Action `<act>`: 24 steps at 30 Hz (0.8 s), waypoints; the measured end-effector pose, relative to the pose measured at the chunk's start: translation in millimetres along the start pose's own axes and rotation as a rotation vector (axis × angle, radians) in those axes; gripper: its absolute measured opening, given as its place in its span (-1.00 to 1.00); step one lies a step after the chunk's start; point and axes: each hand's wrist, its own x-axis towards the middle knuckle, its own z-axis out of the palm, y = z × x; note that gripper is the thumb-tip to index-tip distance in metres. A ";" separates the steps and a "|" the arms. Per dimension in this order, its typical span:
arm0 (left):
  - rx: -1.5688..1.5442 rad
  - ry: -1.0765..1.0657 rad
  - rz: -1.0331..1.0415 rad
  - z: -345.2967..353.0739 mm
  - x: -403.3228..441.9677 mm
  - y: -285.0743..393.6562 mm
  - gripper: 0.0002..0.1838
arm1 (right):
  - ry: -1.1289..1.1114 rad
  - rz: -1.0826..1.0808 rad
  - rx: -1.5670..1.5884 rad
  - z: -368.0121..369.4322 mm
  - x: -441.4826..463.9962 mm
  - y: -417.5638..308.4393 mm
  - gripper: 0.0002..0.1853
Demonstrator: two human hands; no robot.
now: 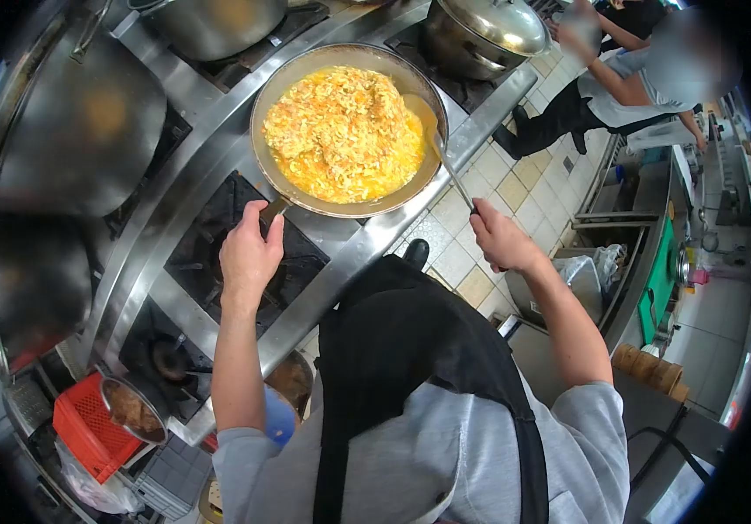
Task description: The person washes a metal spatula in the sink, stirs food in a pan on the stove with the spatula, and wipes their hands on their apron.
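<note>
A wide frying pan (410, 74) sits over the stove near its front edge. Yellow scrambled egg mixture (336, 135), shiny and wet at the lower edge, fills most of it. My left hand (251, 253) is closed around the pan's short handle (276, 208). In my right hand (506, 237) is the dark grip of a long-handled serving spoon (452, 168). The spoon's broad head lies at the right inner side of the pan, beside the egg.
Large pots (74, 113) stand on the left, and a lidded pot (484, 39) is at the back right. A bare burner (244, 244) lies below the pan. Another person (602, 96) stands across the tiled aisle. A red crate (96, 424) is at lower left.
</note>
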 end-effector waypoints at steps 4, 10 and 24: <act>0.019 -0.004 -0.016 0.7 0.1 -0.8 -0.64 | -0.220 0.137 0.387 8.3 3.8 -2.7 -0.66; 0.034 0.020 -0.007 3.5 -2.6 0.6 -0.64 | -0.265 0.186 0.862 43.2 5.0 -18.4 -0.69; -0.044 0.163 0.120 12.2 0.8 -9.7 -0.64 | -0.230 0.143 0.738 19.7 -65.5 -6.0 -0.63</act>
